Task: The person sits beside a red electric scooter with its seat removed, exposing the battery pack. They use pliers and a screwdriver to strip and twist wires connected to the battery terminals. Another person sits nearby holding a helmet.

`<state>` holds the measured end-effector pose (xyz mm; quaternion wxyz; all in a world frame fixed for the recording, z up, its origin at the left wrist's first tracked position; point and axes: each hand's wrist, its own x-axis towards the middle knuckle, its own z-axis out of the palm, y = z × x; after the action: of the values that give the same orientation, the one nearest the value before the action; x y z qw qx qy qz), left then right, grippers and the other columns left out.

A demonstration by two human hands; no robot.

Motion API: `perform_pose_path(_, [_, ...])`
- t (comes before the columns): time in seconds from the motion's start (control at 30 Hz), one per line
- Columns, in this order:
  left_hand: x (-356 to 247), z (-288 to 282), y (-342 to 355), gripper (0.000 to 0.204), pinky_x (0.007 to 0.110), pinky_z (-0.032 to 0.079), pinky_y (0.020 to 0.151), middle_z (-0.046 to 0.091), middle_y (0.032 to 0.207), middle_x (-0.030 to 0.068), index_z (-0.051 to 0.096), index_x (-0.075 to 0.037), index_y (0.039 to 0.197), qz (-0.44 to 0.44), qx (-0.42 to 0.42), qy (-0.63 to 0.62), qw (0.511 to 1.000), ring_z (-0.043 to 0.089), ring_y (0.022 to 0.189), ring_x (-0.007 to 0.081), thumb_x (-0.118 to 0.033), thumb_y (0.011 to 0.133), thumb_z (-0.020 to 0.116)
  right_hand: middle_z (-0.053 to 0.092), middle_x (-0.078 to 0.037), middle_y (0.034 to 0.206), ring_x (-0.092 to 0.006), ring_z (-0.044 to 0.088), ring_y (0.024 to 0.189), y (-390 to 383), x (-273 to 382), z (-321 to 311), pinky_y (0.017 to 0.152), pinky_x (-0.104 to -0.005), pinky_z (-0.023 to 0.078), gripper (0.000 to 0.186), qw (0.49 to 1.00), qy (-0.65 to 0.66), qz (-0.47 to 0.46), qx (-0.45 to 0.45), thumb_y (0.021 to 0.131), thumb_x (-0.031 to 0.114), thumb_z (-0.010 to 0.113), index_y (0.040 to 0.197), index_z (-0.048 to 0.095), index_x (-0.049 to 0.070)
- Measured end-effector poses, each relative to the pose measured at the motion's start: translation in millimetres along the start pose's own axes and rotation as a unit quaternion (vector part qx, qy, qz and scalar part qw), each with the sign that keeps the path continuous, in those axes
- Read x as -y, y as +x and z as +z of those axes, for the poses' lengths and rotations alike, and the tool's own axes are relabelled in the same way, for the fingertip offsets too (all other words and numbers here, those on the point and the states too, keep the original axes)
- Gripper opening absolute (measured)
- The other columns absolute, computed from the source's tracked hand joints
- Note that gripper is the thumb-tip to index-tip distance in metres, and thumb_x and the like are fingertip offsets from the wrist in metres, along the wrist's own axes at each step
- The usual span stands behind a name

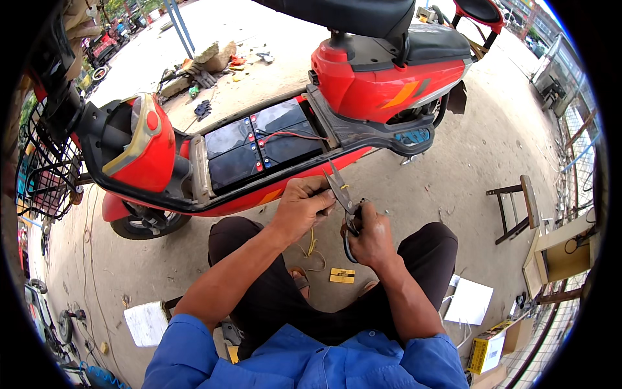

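My right hand is closed round the dark handles of a pair of scissors, blades pointing up and away. Beside the blades, my left hand is closed in a pinch. A thin yellow cord hangs below its fingers, and a small yellow piece shows across the blades. Just beyond both hands stands a red electric scooter with its floor compartment uncovered. Several black batteries sit inside, with red and blue terminals and a red wire running over them.
A small yellow box lies on the ground between my feet. White sheets and a yellow carton are at the lower right, near a wooden stool. Dark gloves and stones lie beyond the scooter.
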<state>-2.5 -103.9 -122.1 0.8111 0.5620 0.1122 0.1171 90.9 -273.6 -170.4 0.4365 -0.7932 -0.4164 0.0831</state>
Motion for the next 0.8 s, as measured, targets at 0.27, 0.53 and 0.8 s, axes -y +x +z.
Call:
perform_pose_path(0.27, [-1,0,0,0.011,0.02,0.028,0.046,0.056,0.07,0.0004,0.068,-0.002,0.097,0.006,0.003,0.017,1.0,0.041,0.054,0.0031,-0.009,0.099,0.06,0.056,-0.018,0.064,-0.0426,0.059,0.061,1,14,-8,0.055,-0.0454,0.046,0.039,1.0,0.006,-0.014,0.006,0.074,0.008,0.078,0.09,0.044,-0.001])
perform_pose_path(0.53, [-2,1,0,0.011,0.021,0.03,0.048,0.057,0.074,-0.0003,0.066,-0.002,0.094,0.003,0.017,0.013,1.0,0.043,0.057,0.0033,-0.008,0.1,0.058,0.051,-0.019,0.064,-0.0423,0.053,0.058,1,12,-11,0.055,-0.046,0.043,0.038,0.998,0.036,-0.035,0.047,0.078,0.009,0.074,0.092,0.04,-0.001])
perform_pose_path(0.8, [-1,1,0,0.013,0.018,0.027,0.045,0.056,0.072,-0.0013,0.068,-0.002,0.098,-0.004,0.019,0.001,1.0,0.04,0.053,0.0013,-0.013,0.099,0.061,0.05,-0.019,0.059,-0.0431,0.054,0.056,1,15,-10,0.053,-0.0457,0.043,0.036,0.997,0.048,-0.036,0.049,0.078,0.006,0.072,0.09,0.038,-0.001])
